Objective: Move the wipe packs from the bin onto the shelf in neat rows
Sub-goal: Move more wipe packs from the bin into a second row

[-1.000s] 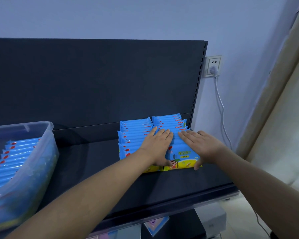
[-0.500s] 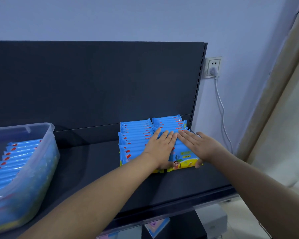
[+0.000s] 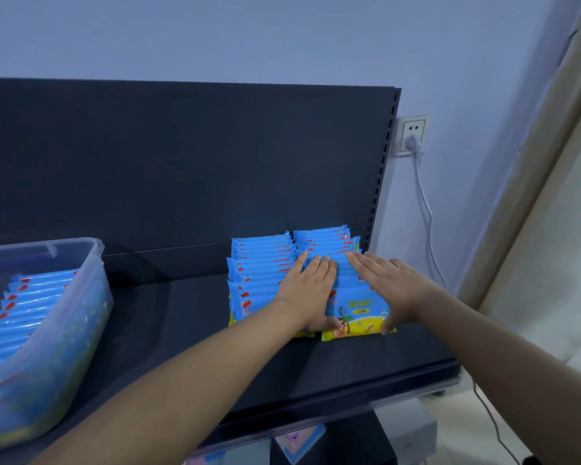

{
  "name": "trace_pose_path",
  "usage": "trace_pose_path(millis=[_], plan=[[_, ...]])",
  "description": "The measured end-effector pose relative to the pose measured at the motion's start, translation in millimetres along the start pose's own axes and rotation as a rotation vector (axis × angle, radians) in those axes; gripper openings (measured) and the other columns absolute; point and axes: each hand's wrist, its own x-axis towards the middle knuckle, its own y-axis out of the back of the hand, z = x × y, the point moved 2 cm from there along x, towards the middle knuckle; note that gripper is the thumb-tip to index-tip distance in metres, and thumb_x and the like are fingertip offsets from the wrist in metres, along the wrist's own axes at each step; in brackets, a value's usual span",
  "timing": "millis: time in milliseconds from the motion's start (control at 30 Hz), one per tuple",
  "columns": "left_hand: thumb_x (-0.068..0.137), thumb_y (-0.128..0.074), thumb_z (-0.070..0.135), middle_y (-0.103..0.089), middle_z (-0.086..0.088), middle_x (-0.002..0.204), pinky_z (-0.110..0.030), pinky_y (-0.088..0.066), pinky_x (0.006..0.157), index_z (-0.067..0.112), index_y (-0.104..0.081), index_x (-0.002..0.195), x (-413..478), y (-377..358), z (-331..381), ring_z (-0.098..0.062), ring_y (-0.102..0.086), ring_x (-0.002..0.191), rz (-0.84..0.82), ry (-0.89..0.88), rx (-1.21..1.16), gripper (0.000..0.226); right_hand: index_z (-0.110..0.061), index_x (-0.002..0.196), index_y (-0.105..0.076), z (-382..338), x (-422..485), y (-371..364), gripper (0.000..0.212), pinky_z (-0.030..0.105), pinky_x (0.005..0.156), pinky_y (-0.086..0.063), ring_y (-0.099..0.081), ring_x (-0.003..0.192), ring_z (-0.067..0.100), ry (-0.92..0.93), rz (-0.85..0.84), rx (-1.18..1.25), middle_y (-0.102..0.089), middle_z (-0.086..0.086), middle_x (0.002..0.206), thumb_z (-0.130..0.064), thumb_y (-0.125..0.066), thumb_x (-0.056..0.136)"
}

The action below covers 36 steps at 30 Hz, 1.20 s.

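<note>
Two rows of blue wipe packs stand on the dark shelf (image 3: 182, 330) near its right end: a left row (image 3: 259, 263) and a right row (image 3: 326, 238). My left hand (image 3: 311, 292) and my right hand (image 3: 389, 283) lie flat, palms down, on top of the right row, fingers pointing to the back. Both thumbs reach down to the front pack (image 3: 356, 310), which leans back and shows its yellow and blue face. Neither hand has lifted a pack. More blue packs (image 3: 31, 297) stand in the clear plastic bin (image 3: 81, 297) at the shelf's left end.
The shelf's dark back panel (image 3: 215, 162) rises behind the rows, its slotted upright just right of them. A wall socket (image 3: 411, 135) with a white cable (image 3: 426, 213) is to the right. Bare shelf lies between bin and rows. Lower shelves hold other goods.
Both hands have slid a little toward the back along the top of the right row and come closer together. The packs stand slightly tighter; the bin has not moved.
</note>
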Motion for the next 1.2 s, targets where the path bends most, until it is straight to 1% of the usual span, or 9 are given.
trace_pose_path(millis=[100, 233, 333, 433, 667, 867, 1100, 1167, 1200], plan=[[0.085, -0.042, 0.074, -0.004, -0.011, 0.162, -0.046, 0.004, 0.120, 0.004, 0.000, 0.154, -1, 0, -1, -0.025, -0.002, 0.149, -0.012, 0.002, 0.005, 0.107, -0.015, 0.149, 0.022, 3, -2, 1, 0.140, 0.033, 0.117, -0.014, 0.002, 0.149, 0.018, -0.031, -0.004, -0.007, 0.012, 0.001, 0.161, -0.056, -0.080, 0.062], [0.088, -0.042, 0.069, -0.005, -0.011, 0.162, -0.045, 0.004, 0.119, 0.005, 0.000, 0.154, -1, -1, 2, -0.026, -0.004, 0.149, -0.001, -0.008, -0.007, 0.101, -0.012, 0.151, 0.015, 0, -2, -3, 0.128, 0.031, 0.115, -0.018, -0.005, 0.148, 0.016, -0.068, 0.000, -0.003, 0.003, 0.001, 0.162, -0.049, -0.077, 0.070], [0.091, -0.044, 0.063, -0.003, -0.009, 0.162, -0.045, 0.004, 0.119, 0.007, 0.005, 0.154, 0, -6, 2, -0.025, -0.003, 0.149, -0.004, -0.008, 0.005, 0.097, -0.009, 0.152, 0.009, -8, 4, -5, 0.115, 0.032, 0.115, -0.018, -0.007, 0.148, 0.018, -0.084, 0.024, -0.010, -0.002, 0.002, 0.162, -0.043, -0.073, 0.078], [0.092, -0.042, 0.062, 0.001, -0.008, 0.163, -0.045, 0.006, 0.118, 0.009, 0.010, 0.154, -1, -9, -1, -0.025, -0.001, 0.149, -0.023, -0.017, 0.050, 0.097, -0.009, 0.152, 0.007, -14, 9, -3, 0.112, 0.032, 0.114, -0.018, -0.007, 0.148, 0.019, -0.054, 0.034, -0.068, -0.003, 0.003, 0.162, -0.041, -0.072, 0.079], [0.090, -0.039, 0.066, 0.004, -0.010, 0.162, -0.046, 0.007, 0.118, 0.008, 0.007, 0.154, -5, -2, -6, -0.026, 0.000, 0.149, -0.024, -0.039, 0.119, 0.098, -0.009, 0.152, 0.007, -13, 8, -1, 0.122, 0.032, 0.115, -0.017, -0.006, 0.148, 0.019, -0.078, 0.035, -0.043, -0.001, 0.005, 0.162, -0.057, -0.071, 0.072], [0.087, -0.042, 0.069, 0.003, -0.010, 0.162, -0.046, 0.006, 0.120, 0.007, 0.007, 0.153, -5, -2, -4, -0.025, 0.000, 0.149, -0.032, -0.029, 0.075, 0.103, -0.011, 0.153, 0.006, -6, 1, 2, 0.126, 0.032, 0.116, -0.015, -0.007, 0.148, 0.017, -0.093, 0.026, 0.006, -0.002, 0.004, 0.162, -0.069, -0.066, 0.068], [0.086, -0.041, 0.072, 0.003, -0.009, 0.163, -0.045, 0.007, 0.118, 0.008, 0.004, 0.154, -5, 2, -8, -0.025, 0.000, 0.149, -0.035, -0.031, 0.053, 0.104, -0.010, 0.153, 0.006, -2, -8, 7, 0.126, 0.032, 0.116, -0.016, -0.007, 0.148, 0.017, -0.098, 0.035, 0.028, -0.001, 0.004, 0.162, -0.072, -0.064, 0.068], [0.085, -0.039, 0.075, 0.003, -0.009, 0.163, -0.044, 0.007, 0.119, 0.009, 0.003, 0.155, -6, 5, -13, -0.024, 0.000, 0.149, -0.035, -0.019, 0.031, 0.105, -0.011, 0.153, 0.005, -3, -9, 10, 0.127, 0.032, 0.116, -0.016, -0.008, 0.148, 0.016, -0.098, 0.040, 0.039, -0.002, 0.003, 0.162, -0.081, -0.055, 0.065], [0.084, -0.037, 0.076, 0.003, -0.008, 0.163, -0.044, 0.007, 0.119, 0.010, 0.001, 0.155, -7, 7, -17, -0.024, 0.000, 0.149, -0.032, -0.007, 0.020, 0.104, -0.012, 0.153, 0.004, -4, -8, 12, 0.130, 0.032, 0.116, -0.017, -0.009, 0.148, 0.016, -0.097, 0.053, 0.048, -0.003, 0.002, 0.162, -0.091, -0.040, 0.060]])
